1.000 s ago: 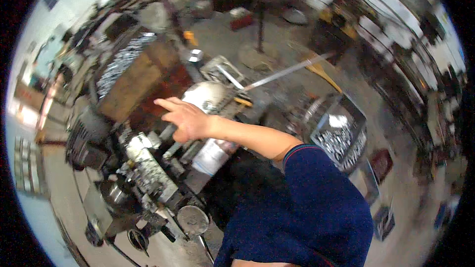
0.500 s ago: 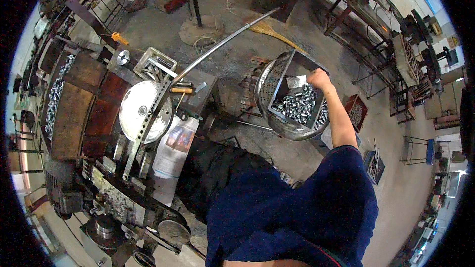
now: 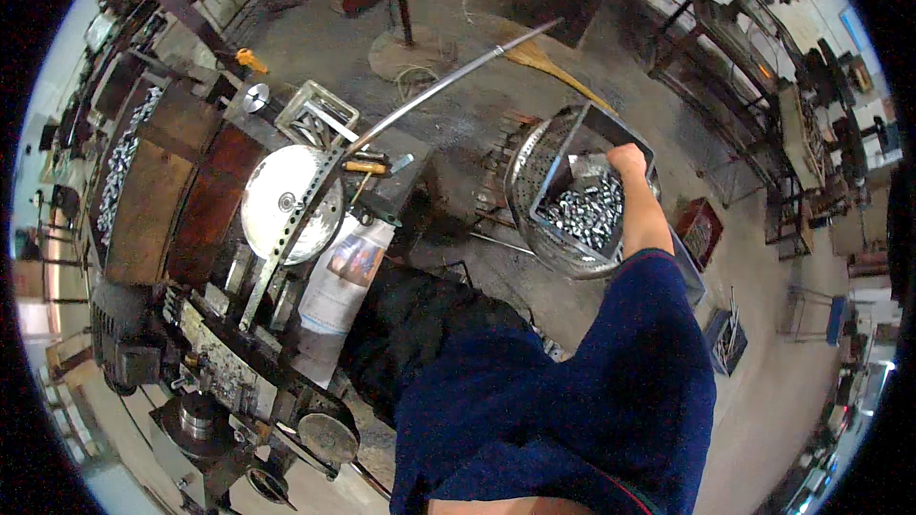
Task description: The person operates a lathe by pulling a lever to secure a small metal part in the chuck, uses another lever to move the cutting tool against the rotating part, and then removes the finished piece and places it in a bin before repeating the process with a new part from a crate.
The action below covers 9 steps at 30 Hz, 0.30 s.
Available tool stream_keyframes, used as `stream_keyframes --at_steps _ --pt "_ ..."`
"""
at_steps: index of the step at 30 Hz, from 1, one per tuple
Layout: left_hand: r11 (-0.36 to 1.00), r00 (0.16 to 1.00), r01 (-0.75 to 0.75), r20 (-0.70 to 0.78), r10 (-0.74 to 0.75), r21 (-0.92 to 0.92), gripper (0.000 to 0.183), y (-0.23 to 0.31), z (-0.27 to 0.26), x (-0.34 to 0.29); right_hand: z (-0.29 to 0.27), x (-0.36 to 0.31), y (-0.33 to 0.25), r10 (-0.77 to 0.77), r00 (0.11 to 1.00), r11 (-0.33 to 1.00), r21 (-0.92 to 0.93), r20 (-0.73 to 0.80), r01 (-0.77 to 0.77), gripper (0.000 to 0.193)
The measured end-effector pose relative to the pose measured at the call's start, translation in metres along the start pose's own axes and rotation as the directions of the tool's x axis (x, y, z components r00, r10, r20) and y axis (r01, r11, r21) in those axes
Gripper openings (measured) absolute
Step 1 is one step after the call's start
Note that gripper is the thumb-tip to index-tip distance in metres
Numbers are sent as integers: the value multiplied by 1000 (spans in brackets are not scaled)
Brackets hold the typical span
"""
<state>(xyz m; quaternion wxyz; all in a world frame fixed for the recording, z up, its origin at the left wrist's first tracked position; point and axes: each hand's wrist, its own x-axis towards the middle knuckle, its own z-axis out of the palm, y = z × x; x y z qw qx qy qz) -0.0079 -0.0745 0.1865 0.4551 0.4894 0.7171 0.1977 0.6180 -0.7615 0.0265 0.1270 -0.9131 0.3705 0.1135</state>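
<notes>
My right hand [image 3: 627,161] is closed in a fist over the far right part of a grey metal bin [image 3: 620,126]. A small flat silvery metal plate [image 3: 586,168] extends left from the fist and seems to be gripped at its edge, though the fingers hide the grip. Short shiny metal parts [image 3: 584,212] lie heaped in the bin, just nearer than the plate. The bin rests in a round perforated metal basin [image 3: 523,181]. My left hand is out of view.
On the left, a machine carries a white round disc [image 3: 277,210], a perforated bar and a printed sheet [image 3: 339,281]. A long metal rod [image 3: 448,81] sticks out toward the far side. A broom [image 3: 549,62] lies beyond the basin; a red box [image 3: 699,232] stands to its right.
The whole view has shifted, so the scene sits a little farther right. My right hand and the plate have moved slightly left and nearer inside the bin, and the plate looks more tilted.
</notes>
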Motion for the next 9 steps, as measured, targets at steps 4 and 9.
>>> stream_keyframes --at_steps 4,9 --pt "997 998 -60 32 61 -47 61 -5 -20 -1 -9 -14 -11 -25 998 999 -21 -49 24 53" --pt "909 967 -246 -154 205 -336 34 -73 -65 94 29 45 -52 -341 935 936 -126 -100 328 53"
